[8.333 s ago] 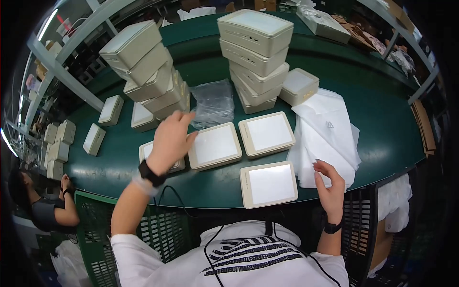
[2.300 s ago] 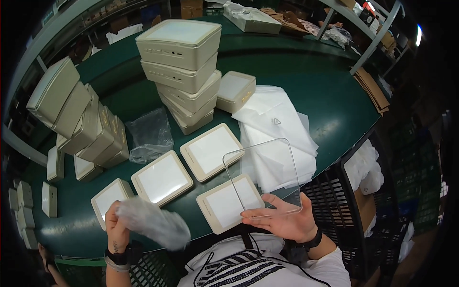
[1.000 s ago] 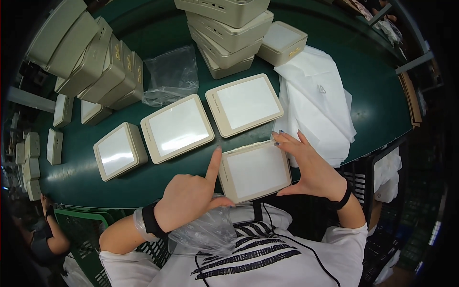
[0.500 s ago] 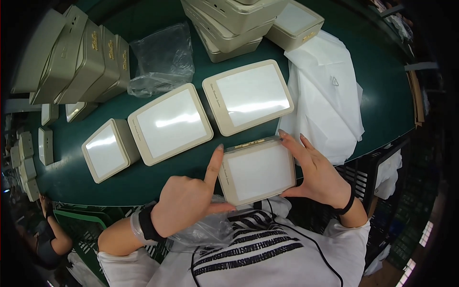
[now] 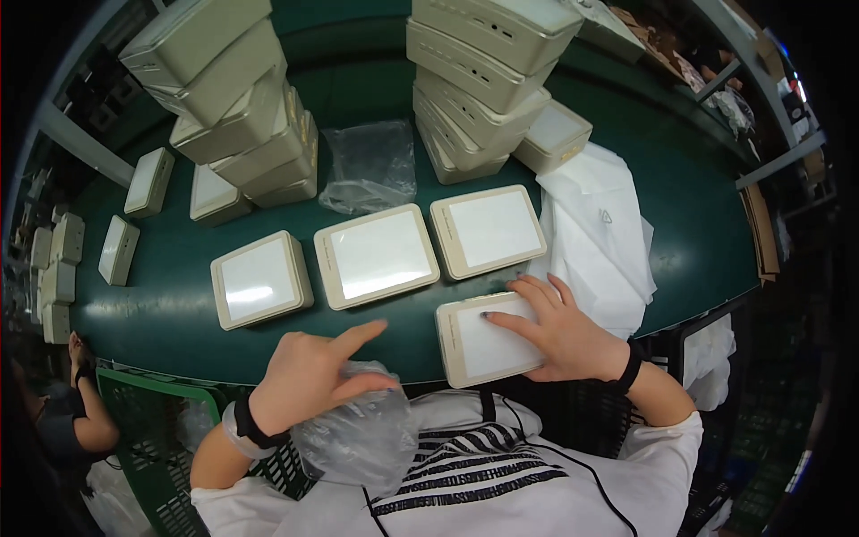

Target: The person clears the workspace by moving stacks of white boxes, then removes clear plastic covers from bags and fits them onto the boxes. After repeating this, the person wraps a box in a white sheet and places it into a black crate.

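My right hand [image 5: 573,336] grips a cream box with a white panel [image 5: 479,345] at the table's near edge. One finger lies across the panel, others reach over the far side, and the thumb sits at the near right corner. To the left, my left hand [image 5: 309,380] is apart from the box, with index finger and thumb stretched out and the other fingers curled. From it hangs a crumpled clear plastic bag [image 5: 353,438], apparently held in the curled fingers, which are hidden. Three similar boxes [image 5: 376,255] lie face up in a row beyond my hands.
Stacks of cream boxes [image 5: 488,85] stand at the back, left and right. Between them lies a clear plastic bag [image 5: 371,166]. White bags [image 5: 599,233] drape over the table's right side. Near the left edge, a green crate [image 5: 161,438] and another person's arm [image 5: 94,407] show.
My left hand has come off the box and moved left with the plastic bag. The right hand has shifted its hold, one finger now over the panel. The view has tilted up.
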`<state>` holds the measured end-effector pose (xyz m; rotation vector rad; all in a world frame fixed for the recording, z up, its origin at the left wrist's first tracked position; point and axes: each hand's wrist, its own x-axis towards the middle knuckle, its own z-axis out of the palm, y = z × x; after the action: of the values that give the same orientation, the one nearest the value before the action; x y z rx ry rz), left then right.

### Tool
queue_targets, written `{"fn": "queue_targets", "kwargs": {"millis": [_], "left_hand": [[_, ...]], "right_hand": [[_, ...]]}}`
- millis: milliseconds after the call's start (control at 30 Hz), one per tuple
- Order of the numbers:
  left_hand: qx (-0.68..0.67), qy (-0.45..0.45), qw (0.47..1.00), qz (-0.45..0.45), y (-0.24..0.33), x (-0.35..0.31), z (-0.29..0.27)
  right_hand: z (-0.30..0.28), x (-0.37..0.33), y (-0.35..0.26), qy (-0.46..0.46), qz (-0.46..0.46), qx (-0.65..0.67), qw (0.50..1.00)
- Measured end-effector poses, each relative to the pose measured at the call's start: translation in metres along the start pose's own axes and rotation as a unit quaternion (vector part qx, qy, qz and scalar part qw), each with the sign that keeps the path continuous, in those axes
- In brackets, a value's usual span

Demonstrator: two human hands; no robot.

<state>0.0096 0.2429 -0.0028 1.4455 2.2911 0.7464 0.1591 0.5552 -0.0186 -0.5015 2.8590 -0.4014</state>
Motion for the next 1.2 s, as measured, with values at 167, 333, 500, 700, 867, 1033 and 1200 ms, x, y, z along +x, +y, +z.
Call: {"fn": "queue_targets", "kwargs": {"millis": [167,333,500,700,867,1033,1200], "left_hand": [[-0.124,0.001,0.984,-0.130,-0.024,-0.038,-0.007],[-0.111,0.018,0.987,-0.111,-0.047,-0.064,0.005],[-0.029,0.244,0.962,0.118,-0.061,-0.063,0.046],[0.063,-0.080,0.995,-0.020,-0.051,-0.071,0.039],[0.036,-0.035,0.998,-0.040,-0.053,-0.070,0.038],[-0.040,0.168,0.981,-0.085,-0.072,-0.072,0.026],[-0.211,0.314,0.910,-0.171,-0.064,-0.077,-0.020]], "right_hand": [[-0.014,0.011,0.001,-0.035,-0.014,0.046,0.998],[-0.060,0.048,-0.039,-0.040,-0.029,0.187,0.981],[-0.075,0.167,-0.125,0.085,-0.134,0.172,0.972],[-0.043,0.363,-0.215,0.230,0.034,-0.041,0.972],[-0.023,0.420,-0.205,0.262,0.180,-0.132,0.939],[-0.041,0.358,-0.185,0.226,-0.032,-0.012,0.974],[-0.049,0.208,-0.127,0.173,0.004,0.321,0.931]]}}
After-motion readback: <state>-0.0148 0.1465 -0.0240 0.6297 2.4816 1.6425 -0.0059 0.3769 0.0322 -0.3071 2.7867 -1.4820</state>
